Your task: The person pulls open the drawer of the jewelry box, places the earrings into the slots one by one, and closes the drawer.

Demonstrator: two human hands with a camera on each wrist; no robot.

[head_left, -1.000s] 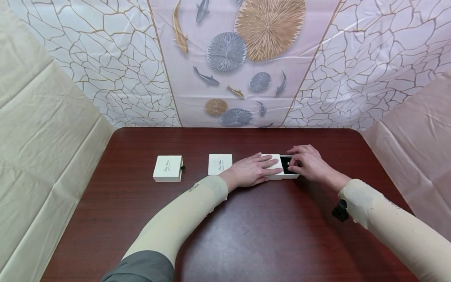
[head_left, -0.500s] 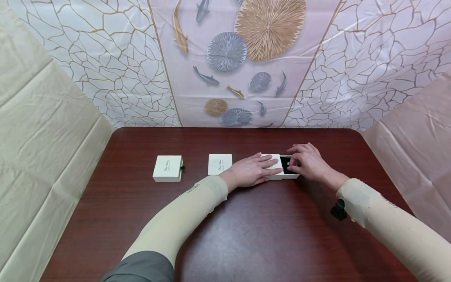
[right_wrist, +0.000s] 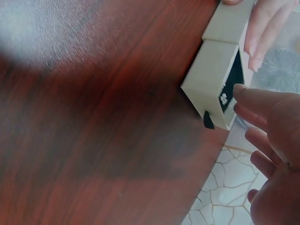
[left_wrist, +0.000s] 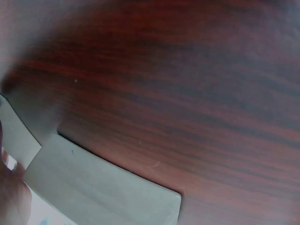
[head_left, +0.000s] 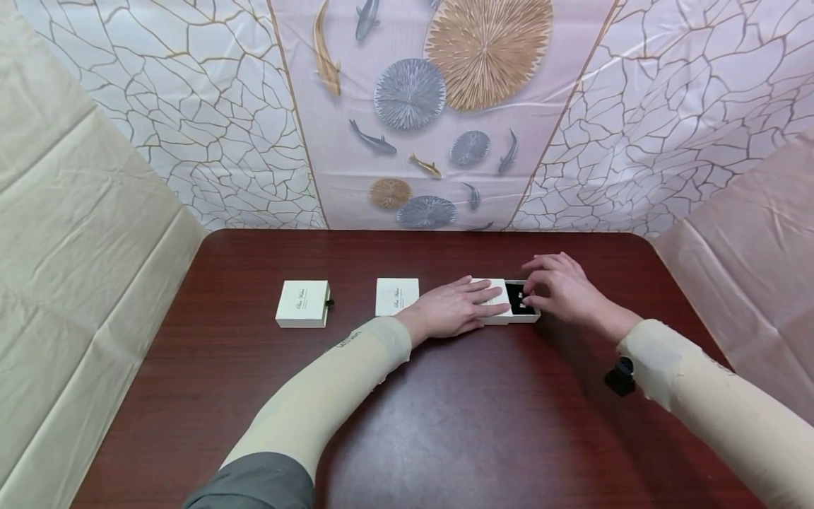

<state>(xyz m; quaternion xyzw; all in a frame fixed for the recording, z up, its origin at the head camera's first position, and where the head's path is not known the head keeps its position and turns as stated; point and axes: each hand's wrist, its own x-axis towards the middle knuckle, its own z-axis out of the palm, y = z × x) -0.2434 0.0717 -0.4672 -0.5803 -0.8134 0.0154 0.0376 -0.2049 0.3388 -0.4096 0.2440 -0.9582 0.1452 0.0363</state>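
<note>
My left hand (head_left: 453, 305) lies flat with straight fingers on the sleeve of a white gift box (head_left: 499, 320). The box's drawer (right_wrist: 206, 70) is pulled out to the right, its black lining (head_left: 515, 302) exposed. Two small shiny earrings (head_left: 522, 305) show on that lining; one sparkles white near the black pull tab (right_wrist: 208, 120) in the right wrist view. My right hand (head_left: 562, 293) hovers at the drawer's right end, thumb and index tips close over the lining and the other fingers loosely bent. Nothing shows between those tips. The left wrist view catches the box's pale side (left_wrist: 103, 183).
A second white lidded box (head_left: 397, 295) sits left of the left hand, partly covered by the wrist. Farther left is a third white box (head_left: 302, 304) with a black tab. All are on a dark red wooden table (head_left: 445, 424) with patterned cloth (head_left: 407, 177) behind.
My right hand has lifted slightly back and to the right from the drawer, uncovering more of the lining and both earrings. The left hand has stayed in place.
</note>
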